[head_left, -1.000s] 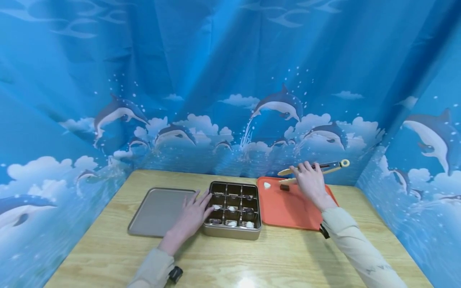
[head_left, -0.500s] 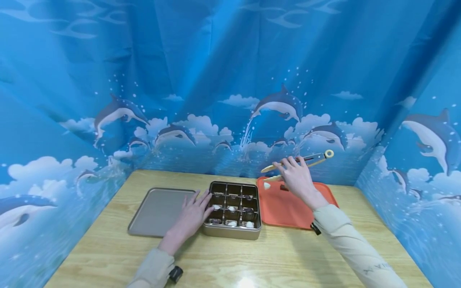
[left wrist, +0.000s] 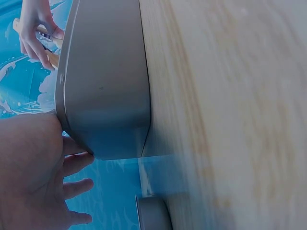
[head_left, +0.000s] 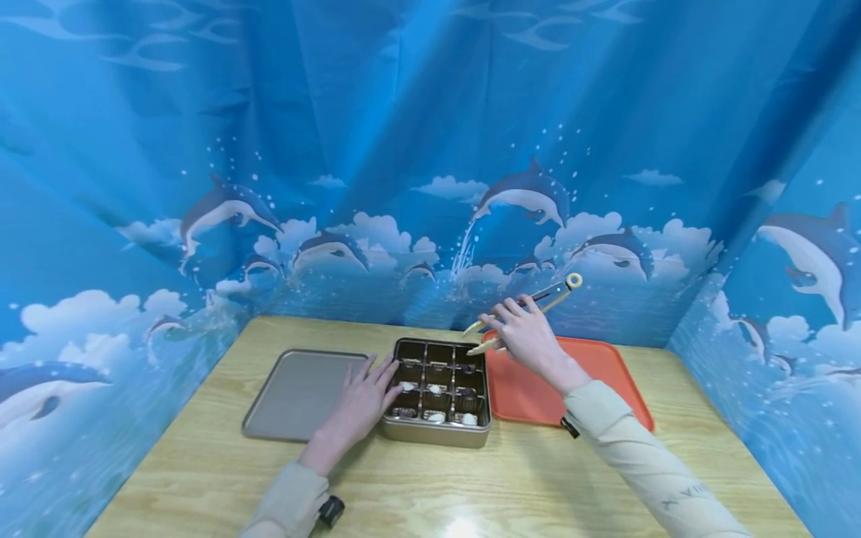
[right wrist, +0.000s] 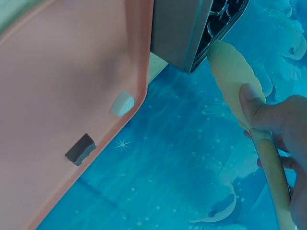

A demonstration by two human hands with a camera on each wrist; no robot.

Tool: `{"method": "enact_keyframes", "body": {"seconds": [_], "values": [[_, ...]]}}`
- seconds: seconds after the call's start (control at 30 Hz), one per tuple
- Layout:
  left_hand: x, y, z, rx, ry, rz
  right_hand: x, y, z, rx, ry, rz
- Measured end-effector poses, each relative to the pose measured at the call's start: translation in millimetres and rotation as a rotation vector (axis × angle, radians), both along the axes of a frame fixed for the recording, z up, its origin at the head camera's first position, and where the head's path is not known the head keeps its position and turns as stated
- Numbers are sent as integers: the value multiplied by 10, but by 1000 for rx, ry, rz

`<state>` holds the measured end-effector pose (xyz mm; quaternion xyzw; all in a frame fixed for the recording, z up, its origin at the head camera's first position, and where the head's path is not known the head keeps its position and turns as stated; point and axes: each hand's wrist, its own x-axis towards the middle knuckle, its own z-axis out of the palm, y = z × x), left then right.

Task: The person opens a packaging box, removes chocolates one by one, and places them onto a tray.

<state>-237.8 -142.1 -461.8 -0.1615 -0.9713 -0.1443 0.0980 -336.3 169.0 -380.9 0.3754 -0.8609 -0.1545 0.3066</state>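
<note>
My left hand lies with fingers spread against the left side of a metal tin, thumb near its front rim. Dark dividers split the tin into compartments, several holding white or dark chocolates. My right hand grips yellow-tipped food tongs, their tips spread apart over the tin's back right corner. In the right wrist view my thumb presses along one tong arm. A white piece and a dark chocolate lie on the red tray, both hidden behind my right hand in the head view.
Right of the tin is the red tray. A flat grey-brown lid or tray lies at the left, partly under my left arm. All stand on a wooden table, with a blue dolphin-print curtain behind and at both sides.
My right hand has carried the tongs left, from above the red tray to the tin's back right corner. My left hand has stayed at the tin's left side.
</note>
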Motion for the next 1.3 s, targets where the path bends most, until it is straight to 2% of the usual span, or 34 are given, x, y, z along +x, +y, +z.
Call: {"method": "enact_keyframes", "body": {"seconds": [0.27, 0.47, 0.8, 1.07, 1.3], "values": [[-3, -2, 1, -3, -5, -1, -40, -136, 28, 128, -22, 42], [4, 6, 0, 7, -6, -4, -38, -266, 33, 254, 5, 48], [4, 2, -12, 6, 11, -5, 15, -484, 1, 401, 51, -18], [-4, -5, -27, -6, 11, -8, 22, -547, -88, 424, 15, -68], [0, -6, -28, 0, 7, 2, 35, -510, -71, 377, 30, -52]]}}
